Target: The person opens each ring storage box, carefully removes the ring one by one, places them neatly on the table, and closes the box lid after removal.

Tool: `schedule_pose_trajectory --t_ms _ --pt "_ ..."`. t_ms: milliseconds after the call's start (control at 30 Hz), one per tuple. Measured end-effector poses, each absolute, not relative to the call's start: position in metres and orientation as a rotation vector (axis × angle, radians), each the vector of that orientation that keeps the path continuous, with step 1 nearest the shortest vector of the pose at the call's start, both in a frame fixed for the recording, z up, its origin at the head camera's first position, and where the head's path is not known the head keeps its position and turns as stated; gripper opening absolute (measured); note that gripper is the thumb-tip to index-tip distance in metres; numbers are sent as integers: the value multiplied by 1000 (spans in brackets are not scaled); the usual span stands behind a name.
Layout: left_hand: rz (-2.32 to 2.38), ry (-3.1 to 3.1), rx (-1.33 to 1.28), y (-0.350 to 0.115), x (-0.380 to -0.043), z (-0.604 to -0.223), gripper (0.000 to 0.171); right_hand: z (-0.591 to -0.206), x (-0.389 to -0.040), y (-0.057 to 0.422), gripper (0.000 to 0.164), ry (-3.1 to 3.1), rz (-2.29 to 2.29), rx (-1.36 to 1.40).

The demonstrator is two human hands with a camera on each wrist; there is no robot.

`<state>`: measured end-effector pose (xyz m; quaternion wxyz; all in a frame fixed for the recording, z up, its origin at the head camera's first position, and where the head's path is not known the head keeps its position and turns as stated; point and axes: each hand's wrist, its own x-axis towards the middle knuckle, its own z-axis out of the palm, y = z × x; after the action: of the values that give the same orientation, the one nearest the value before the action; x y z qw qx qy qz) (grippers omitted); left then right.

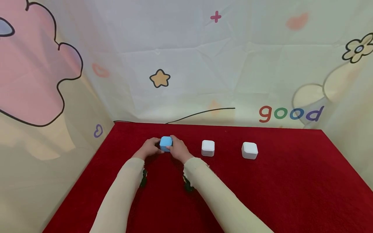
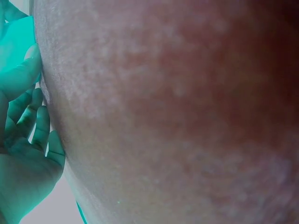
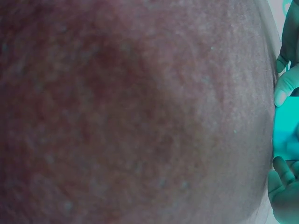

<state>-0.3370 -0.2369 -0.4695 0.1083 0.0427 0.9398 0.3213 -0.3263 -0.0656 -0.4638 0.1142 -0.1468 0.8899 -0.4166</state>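
A light blue block [image 1: 166, 142] with rounded edges is between my two hands near the back of the red cloth, left of centre. My left hand [image 1: 149, 149] holds its left side, thumb low at the front. From the right, my right hand [image 1: 179, 150] grips it, thumb across the front face and fingers at the far top corner. Blurred skin fills most of both wrist views. The block [image 2: 14, 44] shows at the left edge of the left wrist view, and the block [image 3: 286, 128] at the right edge of the right wrist view, with fingers around it.
Two white rounded blocks stand to the right of my hands: a nearer white block [image 1: 208, 148] and a farther white block [image 1: 249, 150]. Red cloth [image 1: 291, 181] covers the table. A printed curtain [image 1: 186, 64] rises behind it and along both sides.
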Motion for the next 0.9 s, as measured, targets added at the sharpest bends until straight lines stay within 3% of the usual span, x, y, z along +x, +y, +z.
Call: schedule_pose_trajectory --t_ms 900 --pt "934 2774 113 -237 -336 -469 62 -462 -328 -65 62 2608 -1191 -429"
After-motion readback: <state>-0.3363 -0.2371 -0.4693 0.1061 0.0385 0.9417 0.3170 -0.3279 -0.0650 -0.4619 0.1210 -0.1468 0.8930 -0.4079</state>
